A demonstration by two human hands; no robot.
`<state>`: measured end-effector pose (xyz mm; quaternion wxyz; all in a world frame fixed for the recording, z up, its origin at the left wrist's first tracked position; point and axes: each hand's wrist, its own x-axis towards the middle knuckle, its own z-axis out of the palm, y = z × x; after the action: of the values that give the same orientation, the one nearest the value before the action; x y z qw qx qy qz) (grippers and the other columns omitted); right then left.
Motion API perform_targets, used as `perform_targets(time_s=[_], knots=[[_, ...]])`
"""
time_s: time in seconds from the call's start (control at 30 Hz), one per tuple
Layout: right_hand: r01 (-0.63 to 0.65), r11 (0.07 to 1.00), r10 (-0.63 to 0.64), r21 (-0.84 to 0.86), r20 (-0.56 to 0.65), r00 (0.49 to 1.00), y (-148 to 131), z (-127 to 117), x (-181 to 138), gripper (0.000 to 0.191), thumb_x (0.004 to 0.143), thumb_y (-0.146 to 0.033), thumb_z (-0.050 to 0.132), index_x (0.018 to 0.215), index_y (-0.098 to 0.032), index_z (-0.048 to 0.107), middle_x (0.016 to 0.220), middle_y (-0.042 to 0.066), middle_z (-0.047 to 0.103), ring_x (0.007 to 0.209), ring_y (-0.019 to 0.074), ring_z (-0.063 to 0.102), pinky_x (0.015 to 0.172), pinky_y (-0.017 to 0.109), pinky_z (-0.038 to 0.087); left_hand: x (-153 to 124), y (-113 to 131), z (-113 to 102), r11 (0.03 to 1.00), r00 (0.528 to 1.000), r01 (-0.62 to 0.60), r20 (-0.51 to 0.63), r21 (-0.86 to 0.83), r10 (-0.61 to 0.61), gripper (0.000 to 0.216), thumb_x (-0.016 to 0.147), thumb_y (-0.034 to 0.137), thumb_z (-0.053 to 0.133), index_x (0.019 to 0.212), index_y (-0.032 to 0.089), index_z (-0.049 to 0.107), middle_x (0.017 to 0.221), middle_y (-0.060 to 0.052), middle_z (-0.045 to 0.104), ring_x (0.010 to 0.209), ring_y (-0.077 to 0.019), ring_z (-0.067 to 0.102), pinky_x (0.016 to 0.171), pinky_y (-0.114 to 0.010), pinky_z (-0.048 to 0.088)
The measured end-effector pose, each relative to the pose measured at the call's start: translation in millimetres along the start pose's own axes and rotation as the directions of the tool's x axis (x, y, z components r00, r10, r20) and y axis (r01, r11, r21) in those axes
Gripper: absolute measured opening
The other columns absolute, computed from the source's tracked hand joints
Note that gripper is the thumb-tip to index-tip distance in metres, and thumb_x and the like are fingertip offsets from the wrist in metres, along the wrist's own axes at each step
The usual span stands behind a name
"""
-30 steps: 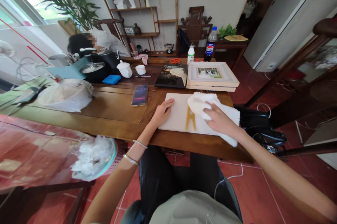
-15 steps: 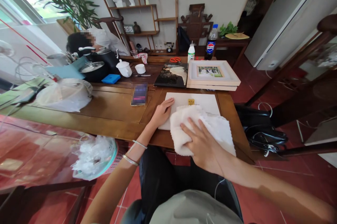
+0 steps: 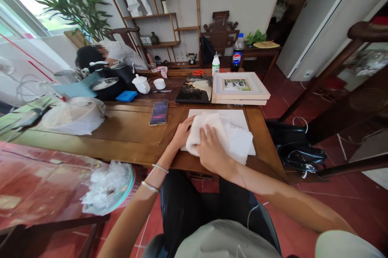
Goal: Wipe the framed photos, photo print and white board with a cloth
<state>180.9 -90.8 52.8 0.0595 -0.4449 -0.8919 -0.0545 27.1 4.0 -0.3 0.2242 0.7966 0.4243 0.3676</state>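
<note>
A white board [image 3: 239, 118] lies flat on the wooden table [image 3: 130, 128] in front of me. A white cloth [image 3: 230, 136] is spread over its near left part. My right hand [image 3: 210, 151] lies on the cloth with its fingers stretched out, pressing it down on the board. My left hand [image 3: 182, 132] rests at the board's left edge, fingers flat against it and touching the cloth's edge.
Behind the board lie a white picture frame [image 3: 239, 88] and a dark photo print [image 3: 195, 88]. A phone [image 3: 159, 113] lies left of my hands. Bottles, cups, pots and a plastic bag [image 3: 74, 114] stand farther left. A person sits at the far left end. A black bag [image 3: 297, 149] is on the right.
My right hand has dragged the cloth from the board's far right, down to the near edge, then leftward up against my left hand. The left hand has stayed at the board's edge.
</note>
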Motion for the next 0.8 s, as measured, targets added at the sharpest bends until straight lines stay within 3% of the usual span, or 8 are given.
perform_targets(time_s=[0.13,0.23,0.33,0.47,0.67,0.8], knots=[[0.149,0.979,-0.154,0.14,0.026,0.988,9,-20,-35,0.037,0.071,-0.013,0.049,0.101,-0.014,0.069,0.127,0.017,0.056,0.126,0.0356,0.039,0.105,0.051,0.029,-1,-3,4,1.0,1.0,0.006,-0.027,0.021,-0.005,0.037,0.087,0.021,0.042,0.119,0.018,0.06,0.132,-0.006,0.055,0.126,-0.0212,0.047,0.109,-0.04,0.036],[0.11,0.971,-0.124,0.213,0.05,0.991,39,-29,-35,0.042,0.066,-0.01,0.048,0.103,-0.016,0.068,0.109,0.013,0.066,0.118,0.0304,0.049,0.102,0.046,0.033,0,-3,6,0.999,0.999,0.003,-0.037,0.05,-0.001,0.038,0.088,0.021,0.039,0.12,0.018,0.06,0.132,-0.006,0.055,0.127,-0.0198,0.047,0.11,-0.04,0.035],[0.002,0.973,-0.012,0.23,0.043,0.999,70,-25,-13,0.047,0.066,-0.009,0.045,0.107,-0.015,0.066,0.104,0.012,0.067,0.11,0.0296,0.054,0.095,0.043,0.039,0,-3,6,0.998,0.999,0.005,-0.038,0.059,-0.003,0.037,0.089,0.02,0.039,0.119,0.016,0.06,0.131,-0.008,0.056,0.126,-0.02,0.048,0.11,-0.039,0.035],[-0.135,0.887,0.135,0.442,0.033,0.99,97,-12,34,0.045,0.07,-0.009,0.039,0.108,-0.014,0.062,0.109,0.011,0.065,0.1,0.0266,0.058,0.083,0.035,0.044,1,-3,5,0.998,0.999,0.009,-0.038,0.063,-0.007,0.037,0.088,0.019,0.039,0.118,0.016,0.061,0.131,-0.008,0.056,0.126,-0.0204,0.048,0.11,-0.04,0.034],[-0.14,0.851,0.123,0.507,0.068,0.99,89,-4,103,0.038,0.075,-0.013,0.039,0.106,-0.014,0.061,0.102,0.01,0.068,0.087,0.0231,0.061,0.071,0.027,0.044,1,-3,4,0.996,0.999,0.031,-0.046,0.084,-0.027,0.037,0.084,0.014,0.041,0.113,0.018,0.064,0.128,-0.006,0.058,0.122,-0.0217,0.052,0.107,-0.04,0.038],[-0.131,0.868,0.105,0.48,0.081,0.991,86,-4,114,0.033,0.074,-0.015,0.044,0.101,-0.012,0.063,0.101,0.013,0.068,0.087,0.0258,0.061,0.07,0.028,0.043,1,-1,3,0.996,0.999,0.032,-0.042,0.088,-0.029,0.038,0.084,0.014,0.041,0.112,0.019,0.065,0.126,-0.004,0.06,0.121,-0.0212,0.053,0.106,-0.039,0.039]])
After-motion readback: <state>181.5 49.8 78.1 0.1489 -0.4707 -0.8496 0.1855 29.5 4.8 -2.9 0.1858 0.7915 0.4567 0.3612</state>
